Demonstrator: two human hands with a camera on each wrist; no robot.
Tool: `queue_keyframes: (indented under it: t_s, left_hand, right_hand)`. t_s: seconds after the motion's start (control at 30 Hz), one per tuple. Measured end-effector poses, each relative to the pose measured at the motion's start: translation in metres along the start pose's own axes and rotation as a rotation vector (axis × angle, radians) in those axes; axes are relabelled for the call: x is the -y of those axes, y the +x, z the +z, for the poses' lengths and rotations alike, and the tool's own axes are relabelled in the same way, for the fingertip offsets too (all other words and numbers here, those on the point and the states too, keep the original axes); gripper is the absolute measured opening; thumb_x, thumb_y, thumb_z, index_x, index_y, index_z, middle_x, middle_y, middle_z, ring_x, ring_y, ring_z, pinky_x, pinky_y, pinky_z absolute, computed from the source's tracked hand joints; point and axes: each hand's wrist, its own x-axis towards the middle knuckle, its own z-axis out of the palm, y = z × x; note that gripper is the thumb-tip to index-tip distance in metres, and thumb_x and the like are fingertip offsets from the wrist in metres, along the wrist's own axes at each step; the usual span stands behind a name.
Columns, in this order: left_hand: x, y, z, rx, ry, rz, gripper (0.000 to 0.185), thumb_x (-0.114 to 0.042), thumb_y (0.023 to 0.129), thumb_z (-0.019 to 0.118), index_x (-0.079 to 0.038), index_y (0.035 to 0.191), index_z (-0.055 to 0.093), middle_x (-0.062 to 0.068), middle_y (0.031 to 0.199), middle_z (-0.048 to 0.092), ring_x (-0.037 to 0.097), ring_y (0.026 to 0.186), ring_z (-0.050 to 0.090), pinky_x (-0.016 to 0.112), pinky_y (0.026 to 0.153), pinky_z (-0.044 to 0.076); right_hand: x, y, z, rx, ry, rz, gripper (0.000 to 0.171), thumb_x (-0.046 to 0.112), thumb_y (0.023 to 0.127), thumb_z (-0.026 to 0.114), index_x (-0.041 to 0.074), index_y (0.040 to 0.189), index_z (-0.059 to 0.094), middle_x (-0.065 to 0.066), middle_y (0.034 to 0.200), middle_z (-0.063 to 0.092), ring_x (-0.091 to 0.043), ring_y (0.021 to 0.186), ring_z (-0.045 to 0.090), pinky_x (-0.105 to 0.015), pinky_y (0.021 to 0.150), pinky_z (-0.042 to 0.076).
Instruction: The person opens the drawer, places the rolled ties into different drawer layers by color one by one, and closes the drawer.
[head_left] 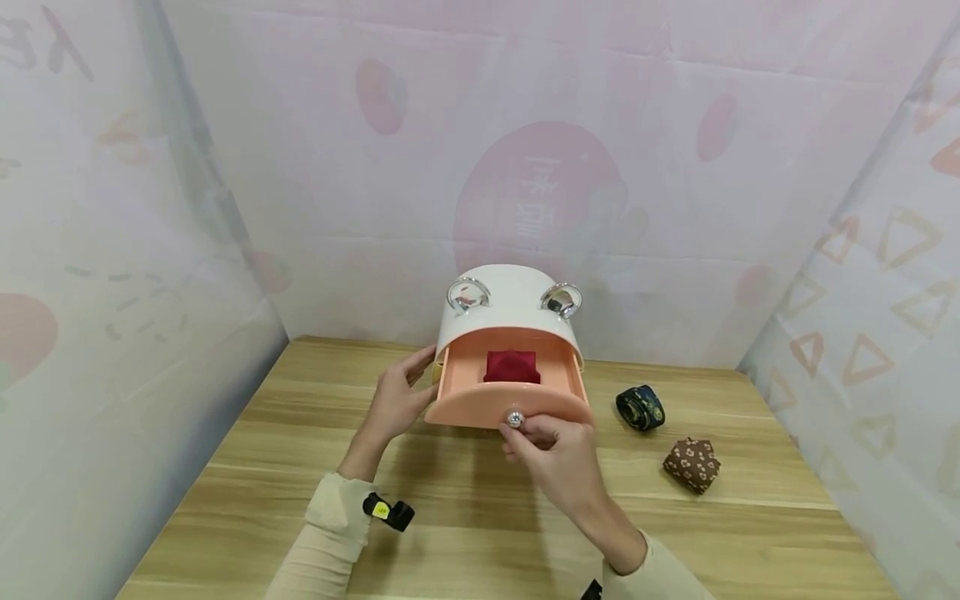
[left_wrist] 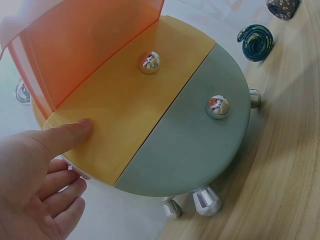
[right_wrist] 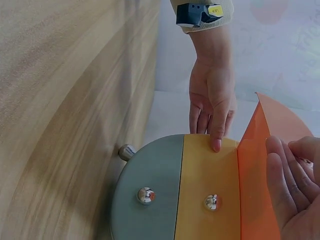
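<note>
A white rounded drawer box (head_left: 510, 304) stands on the wooden table (head_left: 480, 525). Its top peach drawer (head_left: 480, 408) is pulled out and holds a folded red cloth (head_left: 512, 367). My right hand (head_left: 555, 454) pinches the drawer's silver knob (head_left: 514, 419). My left hand (head_left: 397, 400) rests against the box's left side. In the left wrist view its thumb (left_wrist: 70, 132) presses the yellow drawer front (left_wrist: 130, 105), with the fingers straight. Below that is a grey drawer front (left_wrist: 195, 145). The right wrist view shows my right hand (right_wrist: 295, 185) at the peach drawer (right_wrist: 255, 175).
A dark rolled cloth (head_left: 641, 407) and a brown flowered rolled cloth (head_left: 692, 464) lie on the table to the right of the box. Pale printed curtains close in the back and both sides. The box stands on silver feet (left_wrist: 205, 200).
</note>
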Motion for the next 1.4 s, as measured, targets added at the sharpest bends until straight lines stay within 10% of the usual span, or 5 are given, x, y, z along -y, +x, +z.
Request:
queue_keyframes:
  t_s: [1.4]
  left_hand:
    - [-0.001,-0.003,0.0,0.003,-0.006,-0.019,0.068,-0.013,0.094,0.082,-0.009,0.155,0.053,0.015,0.158,0.055,0.033,0.149,0.051,0.047,0.124,0.043]
  right_hand:
    - [-0.02,0.04,0.0,-0.011,-0.033,0.034,0.013,0.013,0.095,0.08,0.002,0.091,0.082,-0.006,0.075,0.08,-0.03,0.065,0.079,-0.025,0.062,0.067]
